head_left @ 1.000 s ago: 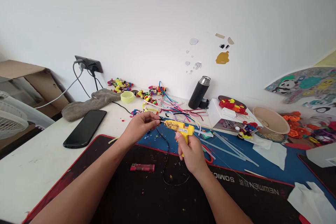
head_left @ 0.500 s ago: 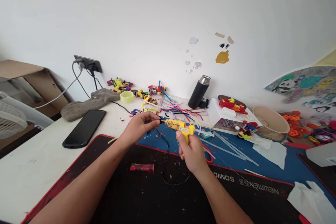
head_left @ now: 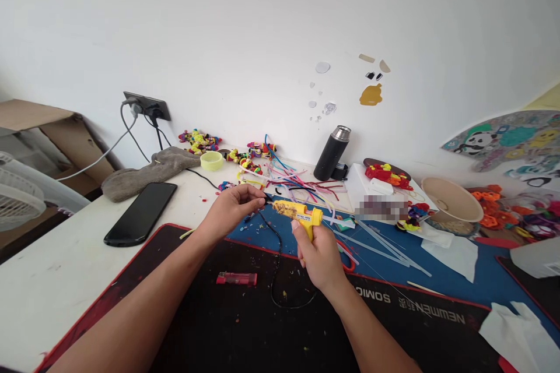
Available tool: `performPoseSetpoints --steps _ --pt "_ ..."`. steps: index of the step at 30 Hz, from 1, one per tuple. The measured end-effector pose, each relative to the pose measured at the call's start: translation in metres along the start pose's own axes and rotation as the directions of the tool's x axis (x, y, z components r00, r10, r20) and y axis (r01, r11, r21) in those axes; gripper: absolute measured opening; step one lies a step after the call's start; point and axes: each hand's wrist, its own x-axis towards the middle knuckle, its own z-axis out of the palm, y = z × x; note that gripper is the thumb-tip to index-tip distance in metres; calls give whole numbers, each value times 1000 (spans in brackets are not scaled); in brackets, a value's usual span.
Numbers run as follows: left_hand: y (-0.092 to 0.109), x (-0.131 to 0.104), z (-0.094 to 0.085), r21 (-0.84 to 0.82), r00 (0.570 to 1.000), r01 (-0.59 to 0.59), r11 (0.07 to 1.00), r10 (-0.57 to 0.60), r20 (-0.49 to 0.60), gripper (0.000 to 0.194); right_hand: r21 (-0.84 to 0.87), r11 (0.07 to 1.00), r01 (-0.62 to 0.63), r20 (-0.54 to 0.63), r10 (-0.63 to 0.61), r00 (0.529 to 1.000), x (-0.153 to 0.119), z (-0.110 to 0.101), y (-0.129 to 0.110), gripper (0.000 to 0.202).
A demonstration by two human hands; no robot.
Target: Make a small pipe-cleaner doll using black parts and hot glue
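My right hand (head_left: 318,253) is wrapped round the handle of a yellow hot glue gun (head_left: 291,210), whose nozzle points left. A pale glue stick (head_left: 336,220) sticks out of its back end. Close to the nozzle, my left hand (head_left: 236,207) pinches a small black piece (head_left: 268,199) between thumb and fingertips. The fingers hide most of that piece, so its kind is unclear. A black cord (head_left: 280,245) hangs below the glue gun and curves over the dark mat. On the mat below my hands lies a red lighter (head_left: 237,278).
A phone (head_left: 140,214) and a driftwood piece (head_left: 149,172) lie at left. Behind my hands are coloured pipe cleaners (head_left: 301,183), small fuzzy figures (head_left: 199,141) and a black thermos (head_left: 332,153). Spare glue sticks (head_left: 389,247), a beige bowl (head_left: 452,201) and tissue (head_left: 520,332) are at right.
The glue gun in my right hand has shifted and tilted slightly, its back end a little lower and further left. My left hand has barely moved.
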Motion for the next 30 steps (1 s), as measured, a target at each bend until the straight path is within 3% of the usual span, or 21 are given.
performPoseSetpoints --steps 12,30 --pt "5 -3 2 12 1000 1 1000 -2 29 42 3 1000 20 -30 -20 999 1 0 -2 60" --pt "5 -2 -2 -44 1000 -16 999 15 -22 41 -49 998 43 -24 -44 999 0 0 -4 61"
